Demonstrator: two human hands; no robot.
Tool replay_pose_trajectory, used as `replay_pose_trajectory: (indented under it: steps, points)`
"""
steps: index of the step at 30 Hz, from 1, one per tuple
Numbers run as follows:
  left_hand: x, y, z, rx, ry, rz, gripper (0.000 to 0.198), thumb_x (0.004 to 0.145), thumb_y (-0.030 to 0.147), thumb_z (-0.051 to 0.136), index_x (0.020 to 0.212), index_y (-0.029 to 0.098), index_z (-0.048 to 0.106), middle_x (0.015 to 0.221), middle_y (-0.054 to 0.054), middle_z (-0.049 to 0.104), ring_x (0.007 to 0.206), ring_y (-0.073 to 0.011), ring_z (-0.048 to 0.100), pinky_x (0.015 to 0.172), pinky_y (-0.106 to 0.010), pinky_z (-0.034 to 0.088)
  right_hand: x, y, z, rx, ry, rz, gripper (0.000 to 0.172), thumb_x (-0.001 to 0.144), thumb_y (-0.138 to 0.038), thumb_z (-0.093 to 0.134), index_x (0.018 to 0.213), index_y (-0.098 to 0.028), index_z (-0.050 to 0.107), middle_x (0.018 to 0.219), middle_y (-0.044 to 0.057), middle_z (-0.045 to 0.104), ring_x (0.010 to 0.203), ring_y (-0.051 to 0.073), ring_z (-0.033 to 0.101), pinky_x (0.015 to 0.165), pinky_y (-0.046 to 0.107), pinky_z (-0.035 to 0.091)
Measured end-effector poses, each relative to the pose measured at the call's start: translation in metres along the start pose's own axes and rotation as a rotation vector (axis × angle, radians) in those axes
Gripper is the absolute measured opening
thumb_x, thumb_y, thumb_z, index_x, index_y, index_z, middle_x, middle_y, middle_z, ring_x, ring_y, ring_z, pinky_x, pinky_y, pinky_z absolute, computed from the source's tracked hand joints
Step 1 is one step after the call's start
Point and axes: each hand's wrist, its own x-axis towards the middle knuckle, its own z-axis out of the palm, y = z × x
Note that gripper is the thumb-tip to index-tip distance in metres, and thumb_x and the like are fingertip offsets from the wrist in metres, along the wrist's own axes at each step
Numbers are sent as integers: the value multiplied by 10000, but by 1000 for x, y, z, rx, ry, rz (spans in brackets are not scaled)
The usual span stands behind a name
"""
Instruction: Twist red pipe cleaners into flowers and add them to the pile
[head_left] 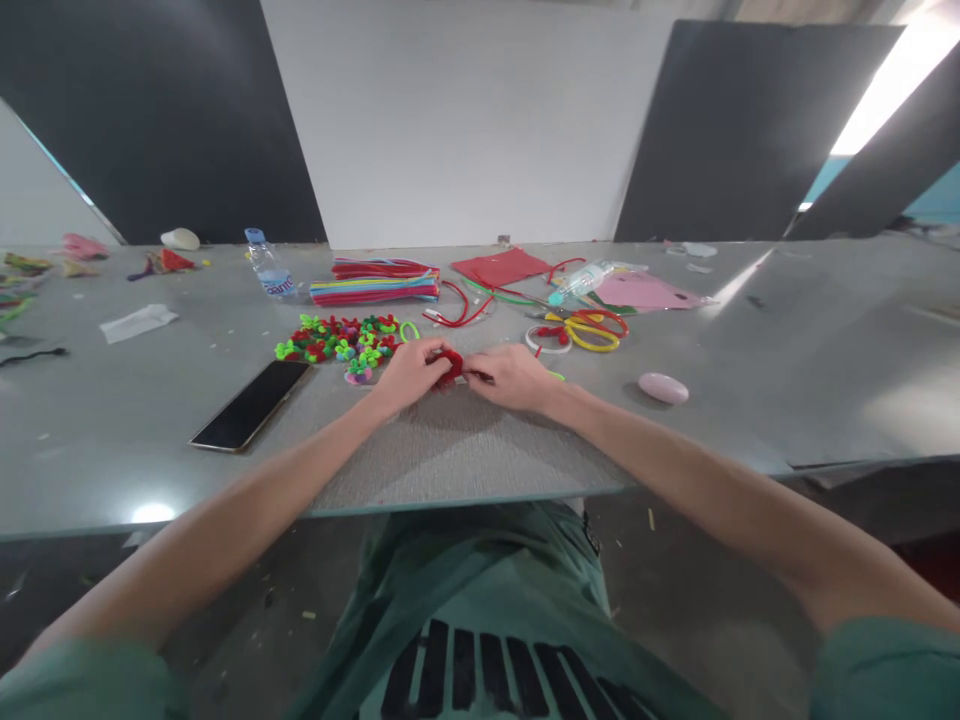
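Between my two hands, just above the grey table (420, 460), is a small red fuzzy pipe cleaner piece (452, 366), bent into a rounded shape. My left hand (412, 374) pinches it from the left with thumb and fingers. From the right, the fingertips of my right hand (514, 377) close on its edge; the exact grip is partly hidden. Beside my left hand lies a pile of green, red and blue pipe cleaner flowers (341, 338). Beyond my right hand are scissors (596, 330) with yellow and orange handles, next to a white ring (549, 340).
Bundles of striped pipe cleaners (375, 290) lie behind the flowers, near a water bottle (268, 268). A phone (253, 405) is at the left. Red felt (501, 267), pink felt (637, 290) and a clear bottle (581, 283) lie farther back. A pink oval object (663, 388) sits right.
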Motion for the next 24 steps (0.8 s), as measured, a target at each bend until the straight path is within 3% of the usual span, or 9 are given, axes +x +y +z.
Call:
replay_pose_trajectory:
  steps: [3, 9, 15, 24]
  points:
    - [0, -3, 0, 13, -13, 3, 110, 827, 161, 566, 884, 181, 658, 649, -2, 708, 550, -126, 629, 562, -218, 475, -2, -2, 0, -48, -32, 11, 260, 1023, -231, 502, 1026, -183, 757, 815, 49, 750, 648, 164, 520, 635, 335, 201]
    - [1, -5, -3, 147, 22, 98, 140, 776, 128, 568, 857, 175, 671, 694, 14, 676, 600, -111, 573, 593, -216, 412, 1, -12, 2, -60, 5, 3, 314, 1055, -184, 445, 909, -142, 719, 895, 89, 732, 712, 167, 529, 647, 342, 231]
    - [1, -4, -3, 76, 8, 50, 145, 789, 160, 563, 860, 172, 689, 636, 28, 631, 547, -102, 534, 561, -213, 399, 0, -16, 1, -86, 3, 30, 227, 1034, -192, 486, 983, -156, 704, 939, 84, 734, 736, 176, 535, 637, 346, 207]
    - [-1, -1, -1, -14, -64, 68, 178, 768, 163, 556, 890, 167, 686, 655, 32, 608, 561, -96, 516, 550, -205, 396, -4, -9, 2, -9, 32, -29, 246, 965, -214, 470, 773, -198, 622, 686, 8, 618, 597, 138, 391, 609, 334, 154]
